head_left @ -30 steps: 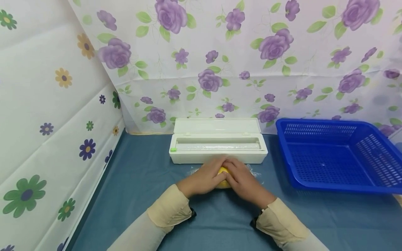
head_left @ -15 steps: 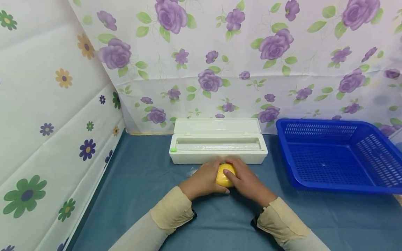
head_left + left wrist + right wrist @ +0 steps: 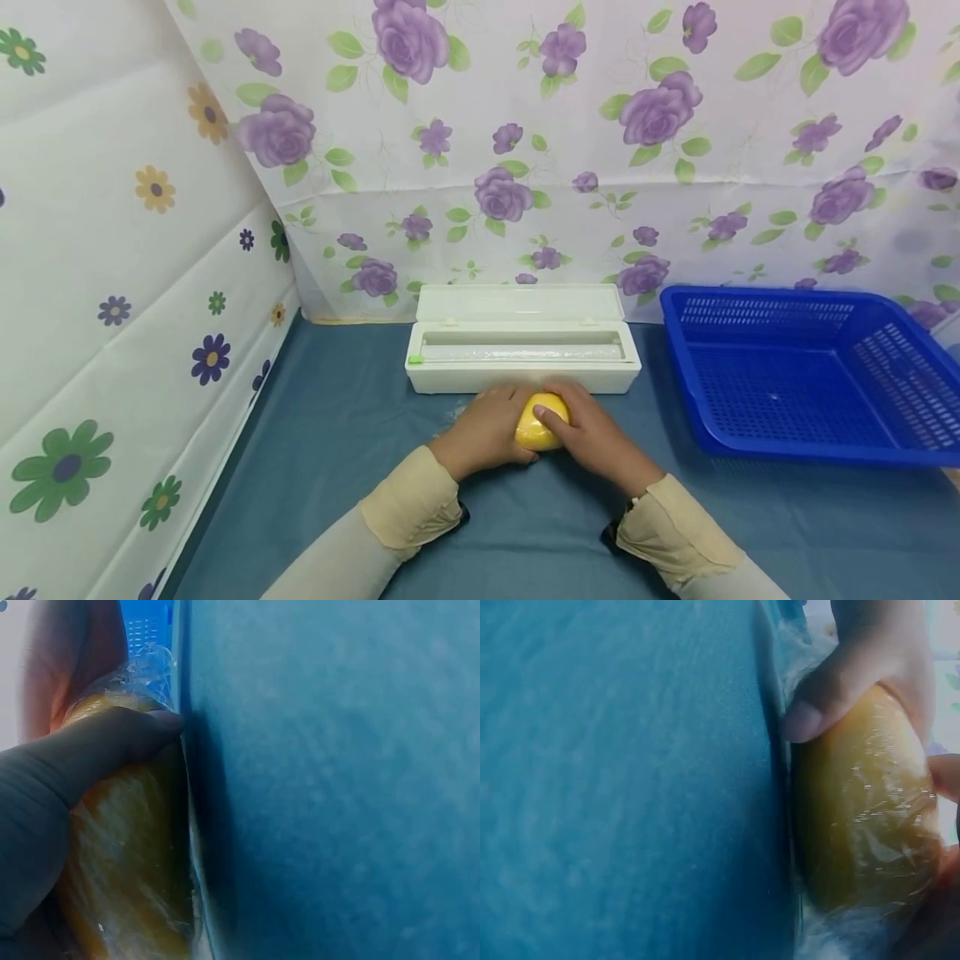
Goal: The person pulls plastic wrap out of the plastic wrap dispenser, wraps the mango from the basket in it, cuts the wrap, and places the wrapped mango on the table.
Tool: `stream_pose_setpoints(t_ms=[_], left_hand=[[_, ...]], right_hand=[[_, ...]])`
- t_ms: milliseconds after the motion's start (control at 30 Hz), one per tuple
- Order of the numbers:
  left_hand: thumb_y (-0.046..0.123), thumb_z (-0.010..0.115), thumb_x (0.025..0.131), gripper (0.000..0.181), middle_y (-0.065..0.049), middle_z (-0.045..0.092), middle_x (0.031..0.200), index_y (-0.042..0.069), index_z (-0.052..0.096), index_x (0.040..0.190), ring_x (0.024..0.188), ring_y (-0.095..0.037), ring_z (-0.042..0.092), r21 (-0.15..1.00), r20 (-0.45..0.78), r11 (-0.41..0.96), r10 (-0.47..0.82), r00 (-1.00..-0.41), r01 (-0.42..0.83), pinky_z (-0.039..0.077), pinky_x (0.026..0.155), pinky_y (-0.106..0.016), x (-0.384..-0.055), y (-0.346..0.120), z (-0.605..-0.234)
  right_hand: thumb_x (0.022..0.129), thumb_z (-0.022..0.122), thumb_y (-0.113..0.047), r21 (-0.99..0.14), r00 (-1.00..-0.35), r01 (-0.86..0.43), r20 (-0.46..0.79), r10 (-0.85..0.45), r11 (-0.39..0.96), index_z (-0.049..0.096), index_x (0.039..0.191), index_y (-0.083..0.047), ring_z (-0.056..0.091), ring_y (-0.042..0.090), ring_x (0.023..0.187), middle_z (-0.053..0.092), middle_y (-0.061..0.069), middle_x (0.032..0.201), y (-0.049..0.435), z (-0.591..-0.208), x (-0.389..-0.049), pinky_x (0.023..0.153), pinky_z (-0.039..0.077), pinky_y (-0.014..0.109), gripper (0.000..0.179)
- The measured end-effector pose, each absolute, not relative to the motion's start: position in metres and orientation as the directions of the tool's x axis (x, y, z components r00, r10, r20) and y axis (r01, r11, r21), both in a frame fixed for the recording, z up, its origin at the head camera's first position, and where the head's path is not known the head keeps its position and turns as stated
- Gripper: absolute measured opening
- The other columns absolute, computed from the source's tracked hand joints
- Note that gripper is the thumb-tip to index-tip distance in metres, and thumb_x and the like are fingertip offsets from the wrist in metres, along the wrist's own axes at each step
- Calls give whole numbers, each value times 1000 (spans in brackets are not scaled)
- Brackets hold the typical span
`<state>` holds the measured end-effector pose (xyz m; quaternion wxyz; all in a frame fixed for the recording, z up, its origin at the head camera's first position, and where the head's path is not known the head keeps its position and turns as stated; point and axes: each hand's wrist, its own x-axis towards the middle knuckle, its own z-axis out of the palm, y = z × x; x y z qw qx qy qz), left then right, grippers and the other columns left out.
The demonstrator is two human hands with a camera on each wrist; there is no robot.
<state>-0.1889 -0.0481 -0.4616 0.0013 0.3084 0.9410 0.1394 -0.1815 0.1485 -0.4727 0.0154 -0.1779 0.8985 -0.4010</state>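
Observation:
A smooth yellow fruit, its kind unclear, lies on the table between both hands, wrapped in clear plastic film. My left hand grips its left side; in the left wrist view the thumb crosses the wrapped fruit low down near the cloth. From the right, my right hand holds it with the thumb on top and the fingers curled over the far side. Loose film bunches at both ends of the fruit in the right wrist view. Most of the left fingers are hidden in the head view.
Just behind the hands stands a white cling film dispenser, lid raised, with a film roll inside. A blue plastic basket sits at the right. Flowered sheets rise behind and at the left of the dark cloth-covered table.
A second ago both hands were cupped together over the fruit, covering most of it. They have since parted a little, the left thumb shifting down to the near side, and more yellow shows.

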Motion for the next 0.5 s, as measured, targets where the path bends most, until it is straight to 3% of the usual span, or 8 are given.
stream_pose_setpoints(t_ms=[167,300,500], left_hand=[[41,85,73,76,0,66,110,13,53,136,95,-16,61,255,186,749,583,-791,612,53,88,-36,-188,-50,-452],[42,84,73,75,1,67,109,14,53,135,96,-16,62,263,254,729,580,-774,632,53,89,-37,-185,-49,-442],[45,83,75,73,1,67,112,13,53,134,101,-16,61,269,319,710,572,-756,651,52,92,-38,-176,-46,-429]], right_hand=[[105,54,-36,-757,-918,-379,231,-323,532,60,135,-15,57,20,109,61,6,130,151,-469,-183,96,47,44,37],[106,52,-24,-768,-892,-450,363,-269,456,65,130,-17,57,15,98,65,2,119,154,-465,-182,88,50,35,27],[109,44,-16,-854,-890,-457,436,-138,249,70,123,-11,61,14,95,70,9,117,156,-459,-177,85,51,21,30]])
